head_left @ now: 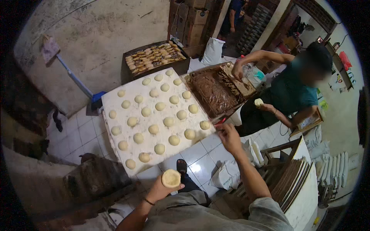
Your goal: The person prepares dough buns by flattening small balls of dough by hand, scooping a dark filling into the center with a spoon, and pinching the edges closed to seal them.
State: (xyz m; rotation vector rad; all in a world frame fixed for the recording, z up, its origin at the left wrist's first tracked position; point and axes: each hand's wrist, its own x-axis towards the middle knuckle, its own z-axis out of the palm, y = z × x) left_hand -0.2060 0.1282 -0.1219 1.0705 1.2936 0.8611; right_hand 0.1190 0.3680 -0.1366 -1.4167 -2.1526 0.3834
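My left hand (pixel 162 191) is wrapped round a hollowed cup of pale dough (pixel 171 178), its opening facing up. It is held near my body, in front of the floured board (pixel 115 148). Several round dough balls (pixel 153 129) lie in loose rows on that board. My right hand (pixel 230 138) is at the board's right corner, beside the tray of brown filling (pixel 214 92). Its fingers are pinched together next to something small and red (pixel 220 121); what they hold is too small to tell.
Across the filling tray a co-worker (pixel 295 88) holds a piece of dough (pixel 258 102) and reaches over the tray. Behind the board stands a dark tray of browned pastries (pixel 154 57). White sacks (pixel 226 175) and stacked sheets (pixel 291 184) are at my right; a blue-handled dustpan (pixel 94 101) is at left.
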